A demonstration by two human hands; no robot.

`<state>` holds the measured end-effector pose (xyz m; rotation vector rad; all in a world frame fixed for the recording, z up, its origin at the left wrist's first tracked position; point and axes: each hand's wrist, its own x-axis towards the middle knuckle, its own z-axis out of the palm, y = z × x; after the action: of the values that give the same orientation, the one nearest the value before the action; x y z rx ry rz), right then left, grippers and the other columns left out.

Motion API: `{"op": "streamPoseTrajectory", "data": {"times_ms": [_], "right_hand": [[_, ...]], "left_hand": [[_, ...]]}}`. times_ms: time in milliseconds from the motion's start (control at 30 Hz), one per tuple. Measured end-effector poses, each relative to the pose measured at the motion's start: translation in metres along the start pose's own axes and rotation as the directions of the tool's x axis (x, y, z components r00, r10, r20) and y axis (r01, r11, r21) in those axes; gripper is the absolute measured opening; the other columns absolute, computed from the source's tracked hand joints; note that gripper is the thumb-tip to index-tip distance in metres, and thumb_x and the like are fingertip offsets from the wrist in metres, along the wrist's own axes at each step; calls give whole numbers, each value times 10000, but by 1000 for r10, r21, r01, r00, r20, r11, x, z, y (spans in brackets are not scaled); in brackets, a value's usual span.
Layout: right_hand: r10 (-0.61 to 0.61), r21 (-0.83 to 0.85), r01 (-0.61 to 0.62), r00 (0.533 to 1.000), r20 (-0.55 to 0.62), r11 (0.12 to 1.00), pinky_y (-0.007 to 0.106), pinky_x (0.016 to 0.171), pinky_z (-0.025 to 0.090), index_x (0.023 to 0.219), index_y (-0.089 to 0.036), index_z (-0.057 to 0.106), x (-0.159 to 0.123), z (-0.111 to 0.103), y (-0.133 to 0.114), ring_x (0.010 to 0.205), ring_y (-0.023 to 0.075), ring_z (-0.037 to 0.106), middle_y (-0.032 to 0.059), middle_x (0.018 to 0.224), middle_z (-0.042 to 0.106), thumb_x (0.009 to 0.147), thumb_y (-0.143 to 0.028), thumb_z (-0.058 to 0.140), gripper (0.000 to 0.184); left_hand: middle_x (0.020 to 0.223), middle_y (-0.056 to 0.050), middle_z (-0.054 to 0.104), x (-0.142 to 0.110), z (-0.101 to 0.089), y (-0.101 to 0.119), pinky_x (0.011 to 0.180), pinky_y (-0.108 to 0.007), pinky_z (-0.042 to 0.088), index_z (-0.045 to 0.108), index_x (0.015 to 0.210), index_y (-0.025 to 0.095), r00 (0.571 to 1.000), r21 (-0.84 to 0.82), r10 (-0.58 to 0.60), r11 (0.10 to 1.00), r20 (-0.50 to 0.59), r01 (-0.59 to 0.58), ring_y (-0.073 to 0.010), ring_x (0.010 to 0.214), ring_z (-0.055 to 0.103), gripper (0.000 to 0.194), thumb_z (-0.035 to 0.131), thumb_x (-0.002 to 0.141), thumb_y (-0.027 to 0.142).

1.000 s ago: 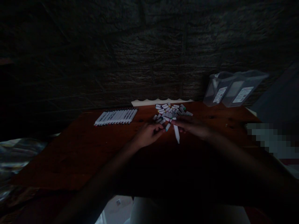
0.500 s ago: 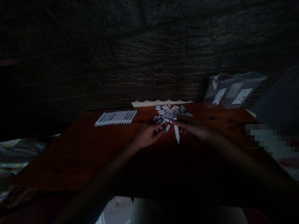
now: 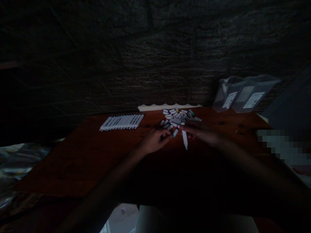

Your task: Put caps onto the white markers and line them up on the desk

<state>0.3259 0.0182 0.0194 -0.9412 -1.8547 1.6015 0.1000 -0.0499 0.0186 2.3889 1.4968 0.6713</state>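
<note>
A loose heap of short white marker caps (image 3: 178, 116) with coloured ends lies on the wooden table, just beyond my hands. My left hand (image 3: 155, 139) is closed, thumb and fingers pinching a white cap with a teal end (image 3: 175, 133). Opposite it, my right hand (image 3: 200, 132) is closed around a white marker (image 3: 185, 139), whose tapered end points down toward me. Another cap with a purple band (image 3: 175, 125) is at the tips of the right fingers. The right hand's lower fingers are dark and partly hidden.
To the left, a neat row of white markers (image 3: 122, 122) lies side by side on the table (image 3: 80, 155). Two clear plastic containers (image 3: 250, 97) with labels stand at the back right. A wavy white strip (image 3: 167, 106) lies against the dark brick wall.
The view has shifted very slightly. Both hands, the marker and the caps keep nearly the same places relative to each other.
</note>
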Motion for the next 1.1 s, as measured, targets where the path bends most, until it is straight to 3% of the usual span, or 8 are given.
{"op": "streamPoseTrajectory", "data": {"times_ms": [1100], "right_hand": [[-35, -163, 51, 995, 98, 985, 262, 502, 397, 800, -219, 578, -2, 5, 4, 611, 134, 525, -9, 662, 520, 828, -564, 593, 347]], "left_hand": [[715, 9, 628, 1, 0, 0, 600, -252, 393, 684, 936, 197, 1000, 14, 2, 1000, 19, -2, -115, 637, 565, 233, 515, 925, 357]]}}
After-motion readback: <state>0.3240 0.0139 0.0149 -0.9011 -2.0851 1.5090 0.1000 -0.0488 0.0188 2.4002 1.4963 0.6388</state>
